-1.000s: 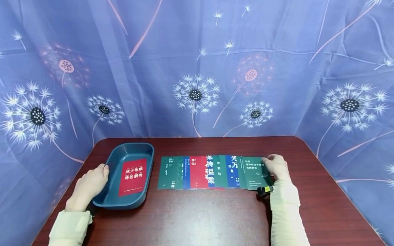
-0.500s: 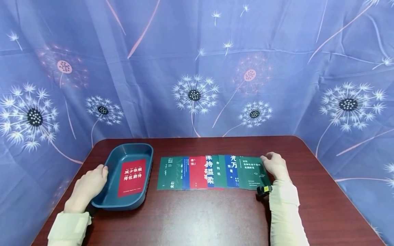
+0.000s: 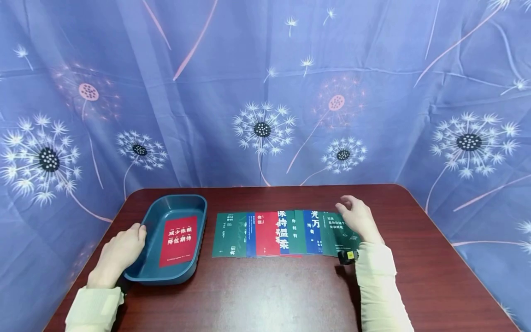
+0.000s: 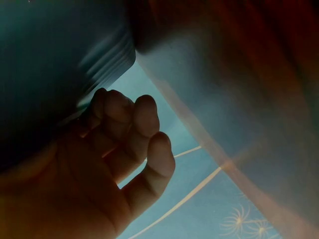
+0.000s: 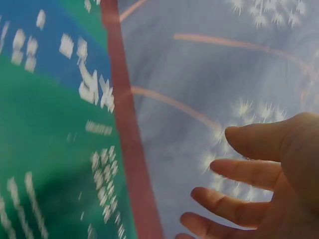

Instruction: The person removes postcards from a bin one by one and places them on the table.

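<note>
My left hand point(image 3: 121, 251) holds the left rim of a dark blue plastic tray point(image 3: 138, 272). In the left wrist view its bent fingers point(image 4: 162, 154) lie by the tray's ribbed outer wall point(image 4: 109, 59); the thumb's contact is hidden. A red card point(image 3: 179, 251) with white Chinese writing lies in the tray. Right of it, a row of overlapping green, blue and red cards point(image 3: 265, 249) lies flat on the table. Over the row's right end, above a green card point(image 3: 338, 240), my right hand point(image 3: 360, 220) hovers with spread fingers and nothing in it.
The dark red wooden table point(image 3: 257, 295) has a back edge against a blue curtain point(image 3: 207, 92) with dandelion prints. Curtain also hangs along both sides. A small black camera point(image 3: 347, 256) sits at my right wrist.
My right hand has let go of the rightmost green card's edge and moved up and to the left. My left hand and the tray stay in place.
</note>
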The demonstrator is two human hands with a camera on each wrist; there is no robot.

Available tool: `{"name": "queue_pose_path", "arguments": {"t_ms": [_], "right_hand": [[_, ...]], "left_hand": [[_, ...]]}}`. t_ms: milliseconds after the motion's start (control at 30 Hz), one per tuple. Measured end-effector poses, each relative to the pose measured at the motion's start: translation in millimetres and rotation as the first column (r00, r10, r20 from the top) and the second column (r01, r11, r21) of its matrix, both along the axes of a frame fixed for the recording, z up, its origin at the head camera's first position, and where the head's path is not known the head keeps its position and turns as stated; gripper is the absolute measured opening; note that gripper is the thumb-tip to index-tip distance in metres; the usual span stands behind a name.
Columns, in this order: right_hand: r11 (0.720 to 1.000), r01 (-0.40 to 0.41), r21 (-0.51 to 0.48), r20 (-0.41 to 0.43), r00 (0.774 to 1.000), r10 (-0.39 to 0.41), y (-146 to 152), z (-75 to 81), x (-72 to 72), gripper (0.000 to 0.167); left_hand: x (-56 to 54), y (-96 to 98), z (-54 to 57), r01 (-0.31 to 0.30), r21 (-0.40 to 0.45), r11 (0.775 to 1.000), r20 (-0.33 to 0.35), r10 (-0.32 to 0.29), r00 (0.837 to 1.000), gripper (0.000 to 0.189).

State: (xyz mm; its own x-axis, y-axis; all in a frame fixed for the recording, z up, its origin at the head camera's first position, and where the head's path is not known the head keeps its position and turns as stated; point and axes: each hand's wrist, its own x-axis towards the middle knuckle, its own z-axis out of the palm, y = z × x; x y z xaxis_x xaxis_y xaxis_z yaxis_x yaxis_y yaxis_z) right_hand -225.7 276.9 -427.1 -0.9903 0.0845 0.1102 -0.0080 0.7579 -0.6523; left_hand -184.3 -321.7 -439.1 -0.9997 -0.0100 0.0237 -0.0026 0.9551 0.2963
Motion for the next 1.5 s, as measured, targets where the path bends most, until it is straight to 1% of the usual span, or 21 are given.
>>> {"name": "queue_pose_path", "arguments": {"t_ms": [200,400,533,633,900,967,1067,1133,1233,1367,1500], "right_hand": [[0.998,-0.05,-0.024,-0.056,0.997,0.049,-21,12.8,-0.7,0.04],[0.996,-0.087,0.003,-0.129,0.988,0.086,-42,23.7,4.6,0.038],[0.991,-0.134,0.028,-0.208,0.969,0.137,-62,33.5,10.3,0.037],[0.981,-0.19,0.044,-0.245,0.95,0.195,-78,39.8,13.8,0.036],[0.95,-0.306,0.064,-0.249,0.917,0.312,-120,47.6,15.9,0.037],[0.939,-0.34,0.054,-0.246,0.907,0.342,-131,48.7,14.6,0.037],[0.915,-0.402,0.01,-0.235,0.889,0.393,-149,51.9,10.1,0.037],[0.894,-0.449,-0.018,-0.228,0.872,0.433,-160,54.6,6.3,0.036],[0.855,-0.518,-0.04,-0.213,0.84,0.499,-177,60.5,2.3,0.035],[0.813,-0.583,0.01,-0.212,0.793,0.571,-200,70.3,3.6,0.035],[0.785,-0.615,0.073,-0.208,0.76,0.615,-223,79.3,11.4,0.036]], "left_hand": [[-0.5,-1.7,0.6,-0.001,0.0,1.0,-0.015,0.001,1.0,0.039],[-0.2,-0.8,1.5,-0.001,0.005,1.0,0.007,0.001,1.0,0.041],[0.0,0.3,2.2,-0.003,0.006,1.0,0.016,0.003,1.0,0.042],[-0.2,-0.2,3.0,-0.004,-0.003,1.0,0.014,0.004,1.0,0.041],[-1.3,-0.7,-0.6,-0.002,0.016,1.0,0.022,0.001,1.0,0.047],[-0.9,-0.7,-1.1,-0.003,0.012,1.0,0.018,0.003,1.0,0.046],[-0.6,0.2,-1.2,-0.011,0.005,1.0,0.015,0.011,1.0,0.046],[-0.9,0.7,-1.5,-0.014,0.003,1.0,0.008,0.014,1.0,0.045],[-1.0,0.4,-1.6,-0.018,0.005,1.0,0.007,0.018,1.0,0.044],[-0.3,-0.7,-1.2,-0.018,0.002,1.0,0.011,0.018,1.0,0.044],[0.4,-0.5,-1.8,-0.016,0.0,1.0,0.014,0.016,1.0,0.045]]}}
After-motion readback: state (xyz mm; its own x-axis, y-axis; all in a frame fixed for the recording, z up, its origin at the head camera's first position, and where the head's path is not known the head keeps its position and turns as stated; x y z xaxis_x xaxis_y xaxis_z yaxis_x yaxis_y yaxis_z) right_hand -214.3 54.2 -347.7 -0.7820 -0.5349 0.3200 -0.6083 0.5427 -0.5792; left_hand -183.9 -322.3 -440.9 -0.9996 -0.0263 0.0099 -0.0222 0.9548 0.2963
